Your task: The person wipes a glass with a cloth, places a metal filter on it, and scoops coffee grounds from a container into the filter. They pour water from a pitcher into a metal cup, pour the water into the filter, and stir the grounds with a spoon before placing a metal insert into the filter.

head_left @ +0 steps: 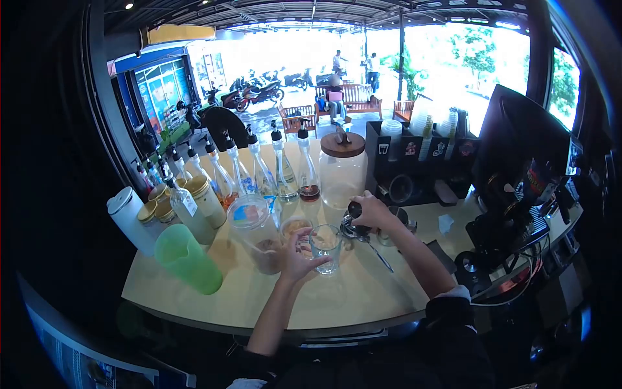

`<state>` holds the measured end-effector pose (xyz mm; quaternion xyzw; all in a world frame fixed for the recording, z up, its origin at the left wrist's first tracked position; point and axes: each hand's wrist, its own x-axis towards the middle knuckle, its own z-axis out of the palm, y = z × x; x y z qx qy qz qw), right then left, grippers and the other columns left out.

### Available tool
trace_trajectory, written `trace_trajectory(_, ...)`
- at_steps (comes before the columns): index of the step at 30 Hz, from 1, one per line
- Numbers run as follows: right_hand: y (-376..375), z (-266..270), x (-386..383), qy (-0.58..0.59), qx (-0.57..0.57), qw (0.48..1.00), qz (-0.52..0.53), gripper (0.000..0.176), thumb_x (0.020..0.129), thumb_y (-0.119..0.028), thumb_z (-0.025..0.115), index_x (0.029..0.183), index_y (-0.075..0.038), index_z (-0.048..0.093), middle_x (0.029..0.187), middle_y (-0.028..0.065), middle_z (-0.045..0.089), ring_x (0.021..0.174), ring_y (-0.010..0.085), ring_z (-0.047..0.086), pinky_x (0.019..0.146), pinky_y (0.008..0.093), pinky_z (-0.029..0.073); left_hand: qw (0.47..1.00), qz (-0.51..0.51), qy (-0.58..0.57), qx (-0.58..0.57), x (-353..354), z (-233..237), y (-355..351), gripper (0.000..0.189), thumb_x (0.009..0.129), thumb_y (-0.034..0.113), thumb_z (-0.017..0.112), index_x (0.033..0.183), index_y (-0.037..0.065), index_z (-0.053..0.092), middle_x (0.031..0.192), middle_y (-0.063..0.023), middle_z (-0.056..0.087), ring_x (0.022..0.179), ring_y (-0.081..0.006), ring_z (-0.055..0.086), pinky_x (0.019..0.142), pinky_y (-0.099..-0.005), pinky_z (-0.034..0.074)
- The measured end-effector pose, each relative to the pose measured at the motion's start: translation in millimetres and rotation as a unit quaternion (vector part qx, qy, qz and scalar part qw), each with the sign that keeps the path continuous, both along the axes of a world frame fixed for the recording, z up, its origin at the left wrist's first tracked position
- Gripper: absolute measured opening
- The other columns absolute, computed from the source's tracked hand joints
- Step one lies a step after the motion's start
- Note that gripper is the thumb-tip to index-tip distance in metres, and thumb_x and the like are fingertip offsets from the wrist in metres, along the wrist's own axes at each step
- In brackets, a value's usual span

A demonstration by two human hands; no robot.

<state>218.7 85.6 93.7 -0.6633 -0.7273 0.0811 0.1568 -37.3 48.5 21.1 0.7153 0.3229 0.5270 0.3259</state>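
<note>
My left hand (pixel 299 259) is curved around the side of a clear drinking glass (pixel 326 253) that stands upright near the middle of the counter. Just right of the glass, my right hand (pixel 374 212) is closed on a small metal utensil with a black handle (pixel 354 210); its exact kind is partly hidden by my fingers. A long-handled metal spoon (pixel 381 255) lies below it. Left of my left hand stands a clear lidded plastic tub (pixel 253 236). Behind the glass is a smaller container with brownish contents (pixel 296 227).
A green pitcher (pixel 188 259), lidded canisters (pixel 206 200) and several pump bottles (pixel 285 172) line the left and back. A big wooden-lidded jar (pixel 342 175) stands behind my right hand. At right are a black cup organizer (pixel 414 162) and a dark monitor (pixel 518 142).
</note>
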Motion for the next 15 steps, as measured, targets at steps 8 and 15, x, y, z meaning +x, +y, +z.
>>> trace_trajectory(8, -6, -25, 6, -0.049, 0.100, 0.992, 0.063, 0.072, 0.061, -0.015, 0.078, 0.127, -0.009, 0.051, 0.119, 0.0162, 0.046, 0.110, 0.0351, 0.054, 0.092, 0.0420, 0.050, 1.000, 0.005, 0.021, 0.020, 1, 0, 2, 0.078, 0.052, 0.033, 0.093, 0.114, 0.005, 0.055, 0.109, -0.0082, 0.065, 0.093, -0.0143, 0.064, 0.074, -0.0284, 0.055)
trace_trajectory(15, -14, -10, 2, 0.027, 0.168, 0.983, 0.063, 0.069, 0.065, -0.019, 0.078, 0.128, -0.007, 0.050, 0.117, 0.0167, 0.046, 0.106, 0.0356, 0.056, 0.090, 0.0418, 0.049, 0.999, -0.018, 0.044, -0.011, -5, 4, 0, 0.075, 0.052, 0.031, 0.093, 0.112, 0.006, 0.055, 0.108, -0.0060, 0.065, 0.096, -0.0137, 0.062, 0.076, -0.0287, 0.054)
